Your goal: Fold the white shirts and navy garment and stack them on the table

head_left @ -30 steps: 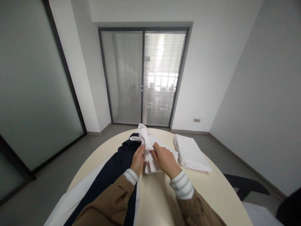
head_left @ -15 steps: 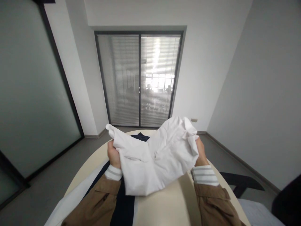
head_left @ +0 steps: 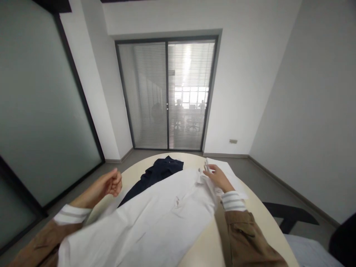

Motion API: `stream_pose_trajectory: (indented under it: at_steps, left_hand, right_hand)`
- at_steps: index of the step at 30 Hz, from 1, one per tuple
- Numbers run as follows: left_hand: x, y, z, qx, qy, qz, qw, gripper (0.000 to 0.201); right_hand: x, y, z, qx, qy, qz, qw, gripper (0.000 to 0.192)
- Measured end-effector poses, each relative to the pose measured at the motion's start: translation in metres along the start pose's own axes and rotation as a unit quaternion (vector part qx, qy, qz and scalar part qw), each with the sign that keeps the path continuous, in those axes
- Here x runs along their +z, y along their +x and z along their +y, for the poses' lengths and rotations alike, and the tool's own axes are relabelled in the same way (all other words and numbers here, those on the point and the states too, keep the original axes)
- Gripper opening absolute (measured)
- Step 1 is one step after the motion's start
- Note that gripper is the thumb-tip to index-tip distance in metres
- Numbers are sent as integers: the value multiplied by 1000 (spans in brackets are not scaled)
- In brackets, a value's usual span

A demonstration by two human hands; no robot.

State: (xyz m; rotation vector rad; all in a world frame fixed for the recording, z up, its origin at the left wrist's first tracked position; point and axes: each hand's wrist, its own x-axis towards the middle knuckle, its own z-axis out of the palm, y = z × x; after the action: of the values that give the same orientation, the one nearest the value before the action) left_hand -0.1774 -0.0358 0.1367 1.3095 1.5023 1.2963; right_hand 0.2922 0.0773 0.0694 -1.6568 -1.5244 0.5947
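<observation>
A white garment (head_left: 155, 215), its exact cut unclear, lies spread and slightly creased across the round table, one end reaching toward me at the lower left. My right hand (head_left: 219, 178) pinches its far right edge, where the cloth bunches up. To the left, my left hand (head_left: 109, 184) hovers with fingers curled in and nothing visible in them, apart from the white garment's top. A dark navy garment (head_left: 158, 172) lies crumpled at the far side, partly covered by the white one.
The round cream table (head_left: 203, 241) fills the lower middle. Beyond my right hand, more white cloth (head_left: 229, 172) lies at the table's far right. A dark chair part (head_left: 289, 213) stands at the right, near a pale grey surface (head_left: 306, 250). Glass doors (head_left: 167, 92) with blinds are ahead.
The white garment has gone from bunched up in both hands to spread over the table. My left hand has let go and moved left; the right has shifted slightly left and away.
</observation>
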Motion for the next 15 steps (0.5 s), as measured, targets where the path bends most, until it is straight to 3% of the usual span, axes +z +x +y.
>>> stream_pose_trajectory:
  at_steps: [3, 5, 7, 8, 11, 13, 15]
  left_hand:
    - [22, 7, 16, -1, 59, -117, 991, 50]
    - [49, 5, 23, 25, 129, -203, 970, 46]
    - [83, -2, 21, 97, 203, -274, 935, 38]
    - [103, -6, 16, 128, 256, -280, 916, 34]
    - [155, -16, -10, 181, 426, -227, 857, 35]
    - [180, -17, -29, 211, 486, -212, 821, 39]
    - [194, -16, -46, 216, 527, -204, 796, 28]
  right_hand:
    - [15, -11, -10, -71, -83, -162, 981, 38]
    - [28, -23, -20, -83, -148, -252, 953, 44]
    - [41, -37, -29, -80, -213, -302, 926, 50]
    - [46, -42, -33, -78, -238, -316, 915, 50]
    - [51, -50, -42, -64, -277, -340, 896, 38]
    - [42, -48, -43, -46, -268, -370, 888, 29]
    - [25, -46, -42, -30, -232, -397, 887, 24]
